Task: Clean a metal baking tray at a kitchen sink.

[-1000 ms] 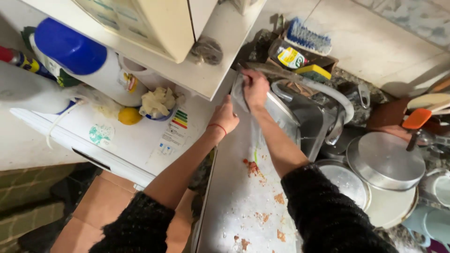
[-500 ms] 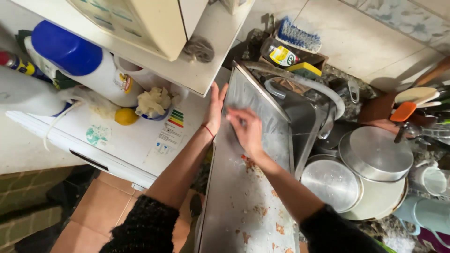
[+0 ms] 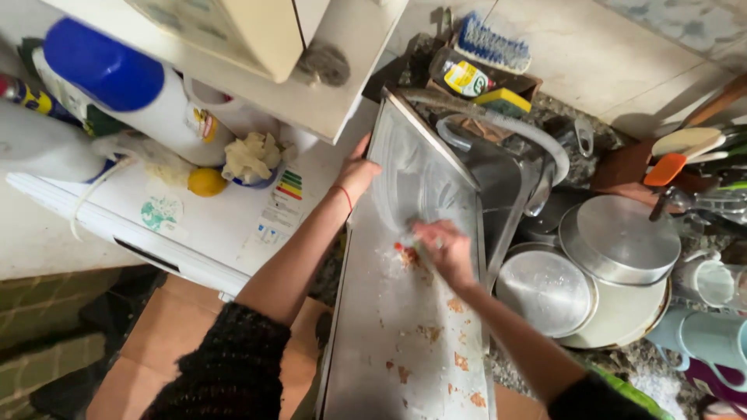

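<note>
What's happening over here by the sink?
A person is scrubbing a long metal baking tray propped over the sink. The left hand steadies the tray's upper edge, while the right hand presses something small, too blurred to identify, on its soapy surface. Orange baked-on bits cover the lower part. Pot lids are stacked to the right.

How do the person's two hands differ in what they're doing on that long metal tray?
The left hand grips the side edge of the metal tray near its far end; the right hand lies on the tray's flat face, by the reddish stuck-on bits. The left hand wears a thin red wrist band; none shows on the right. The left looks sharp, the right blurred. Both touch the tray and have dark knitted sleeves.
</note>
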